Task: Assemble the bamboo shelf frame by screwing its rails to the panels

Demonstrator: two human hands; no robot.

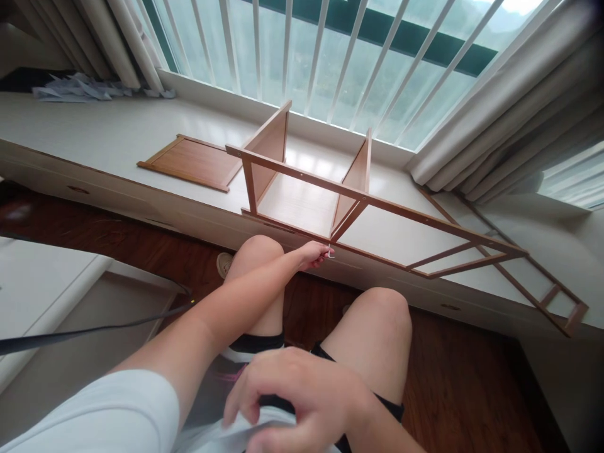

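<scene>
Wooden frame [302,175] lines the ledge [108,126] edge, open between panels [274,141]

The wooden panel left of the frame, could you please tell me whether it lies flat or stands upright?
Flat: the panel lies broad face up on the ledge, whose white surface shows around its left end.

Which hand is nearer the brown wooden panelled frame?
Left: the left hand, holding a silver L-shaped key, is beside the frame; the right hand is farther back, above the lap.
</scene>
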